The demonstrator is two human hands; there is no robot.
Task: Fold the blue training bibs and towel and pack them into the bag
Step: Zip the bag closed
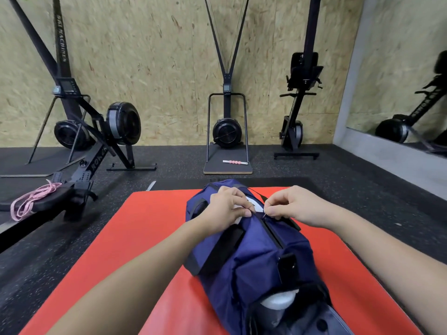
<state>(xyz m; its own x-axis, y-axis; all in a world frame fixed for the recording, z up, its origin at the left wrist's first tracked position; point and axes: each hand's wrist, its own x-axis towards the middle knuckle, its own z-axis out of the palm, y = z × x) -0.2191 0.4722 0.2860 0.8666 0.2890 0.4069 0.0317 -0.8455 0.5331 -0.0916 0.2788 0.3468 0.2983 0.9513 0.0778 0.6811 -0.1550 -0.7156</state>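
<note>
Head view. Bag (254,257): navy woven fabric, soft bulging duffel shape, black webbing straps, lying lengthwise on a smooth red mat (150,228) that extends past it on both sides. Around the mat: black speckled rubber floor (338,189). Zipper (273,233): closed along the near half; white cloth shows in the far gap. Left hand (225,209): fingers curled, gripping the bag fabric beside the zipper's open end. Right hand (287,204): thumb and forefinger pinching the zipper pull (264,215). Chipboard wall (157,56) behind black rowing machines.
</note>
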